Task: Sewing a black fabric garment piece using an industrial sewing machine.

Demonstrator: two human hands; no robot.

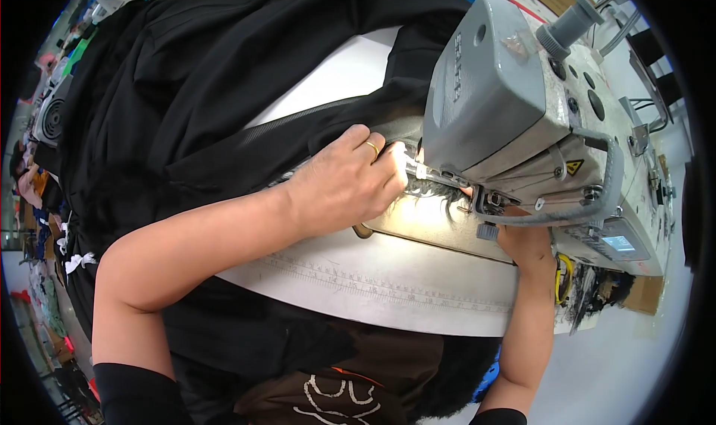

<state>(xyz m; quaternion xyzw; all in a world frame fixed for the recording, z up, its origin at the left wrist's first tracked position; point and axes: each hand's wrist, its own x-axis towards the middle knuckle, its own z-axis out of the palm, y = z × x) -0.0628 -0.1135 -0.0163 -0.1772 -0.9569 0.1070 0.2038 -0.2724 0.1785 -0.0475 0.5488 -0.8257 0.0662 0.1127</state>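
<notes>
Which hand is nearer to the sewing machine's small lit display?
Right: the right hand is left of the display, partly hidden by the sewing machine; the left hand is farther left, at the black fabric.

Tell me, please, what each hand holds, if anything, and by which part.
The left hand seems to pinch the black cloth by its edge, beside the sewing machine; the right hand is partly hidden, its hold cannot be told.
</notes>
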